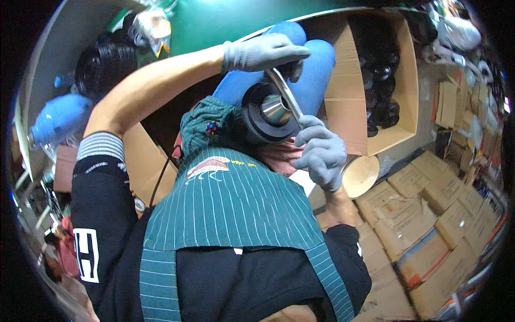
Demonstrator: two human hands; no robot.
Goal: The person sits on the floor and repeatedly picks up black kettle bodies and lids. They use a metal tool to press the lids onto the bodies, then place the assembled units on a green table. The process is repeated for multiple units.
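The left hand (265, 52) curls around the far end of a metal bar (287, 94), its fingertips partly hidden; the right hand (323, 153) pinches the near end, fingers bent. Below the bar, a round black part (254, 121) with a silver centre (274, 110) sits at the lap's (317, 72) near edge. Rightward, an open carton (343, 107) holds black pieces (383, 88).
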